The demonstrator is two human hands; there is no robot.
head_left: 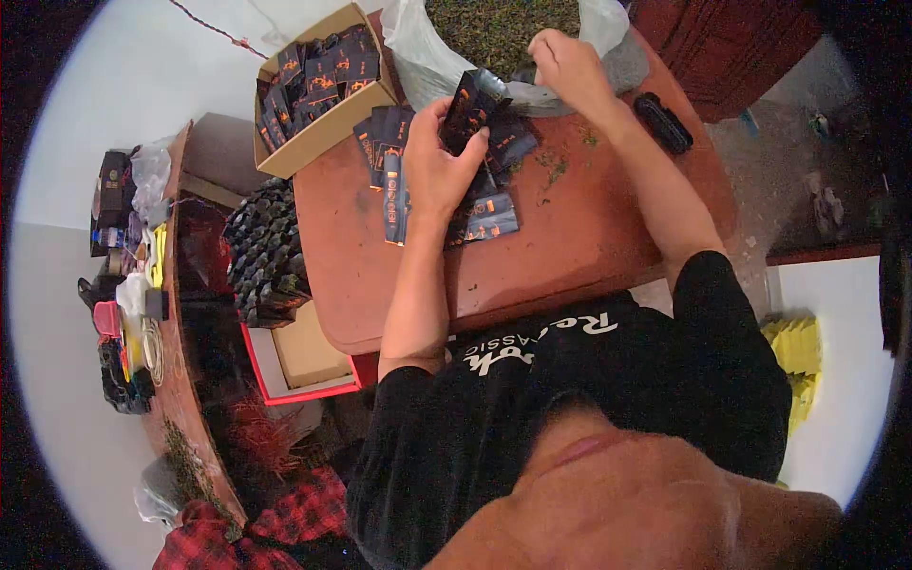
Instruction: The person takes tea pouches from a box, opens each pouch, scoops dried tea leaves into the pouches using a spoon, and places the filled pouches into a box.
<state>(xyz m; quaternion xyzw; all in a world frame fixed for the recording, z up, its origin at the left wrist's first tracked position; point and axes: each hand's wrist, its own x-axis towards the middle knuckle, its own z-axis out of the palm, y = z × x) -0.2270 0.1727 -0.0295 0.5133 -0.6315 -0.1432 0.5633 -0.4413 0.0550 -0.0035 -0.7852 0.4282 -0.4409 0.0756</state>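
My left hand (444,166) is closed around a black foil pouch (472,106) with orange print, its silvery mouth facing up. My right hand (570,71) is raised at the near rim of a white plastic bag (408,52) full of dried, tea-like leaves (503,28). Its fingers are curled together, and what they hold, if anything, I cannot make out. Under and around my left hand, several flat black pouches (489,217) lie overlapping on the reddish-brown table (380,294).
A cardboard box (328,128) packed with similar pouches stands at the table's left corner. Below it are stacked dark packets (266,247) and a red-edged box (304,356). A black object (663,123) lies at the right. Leaf crumbs (551,169) dot the table.
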